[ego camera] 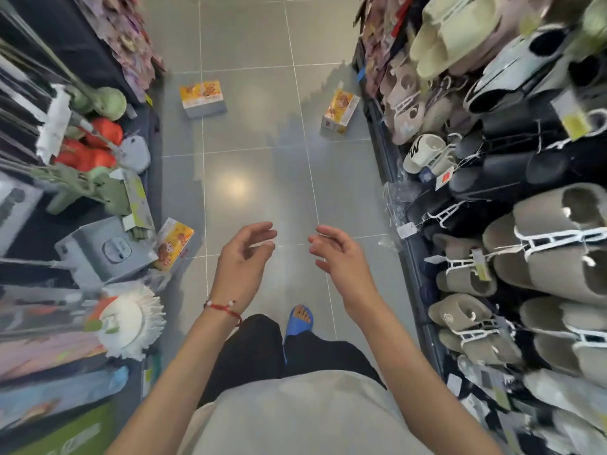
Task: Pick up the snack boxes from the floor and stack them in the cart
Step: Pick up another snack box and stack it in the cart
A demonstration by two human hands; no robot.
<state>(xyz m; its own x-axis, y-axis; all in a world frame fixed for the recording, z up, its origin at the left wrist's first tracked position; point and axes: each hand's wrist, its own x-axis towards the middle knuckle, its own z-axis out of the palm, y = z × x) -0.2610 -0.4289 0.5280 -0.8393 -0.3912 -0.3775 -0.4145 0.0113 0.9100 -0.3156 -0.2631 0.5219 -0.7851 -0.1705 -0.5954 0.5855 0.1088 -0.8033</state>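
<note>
Three yellow-orange snack boxes lie on the grey tiled aisle floor. One box [173,243] leans against the left shelf base, close to my left hand [244,257]. A second box [203,98] sits farther up the aisle on the left. The third box [340,111] stands tilted by the right shelf base. My right hand [340,256] hovers beside my left at mid-aisle, above the floor. Both hands hold nothing, with fingers loosely curled. No cart is in view.
Cleaning goods, mop heads [131,320] and grey boxes crowd the left shelves. Racks of slippers [525,257] fill the right side. My foot in a blue sandal [300,320] stands on the tiles [262,178] below my hands.
</note>
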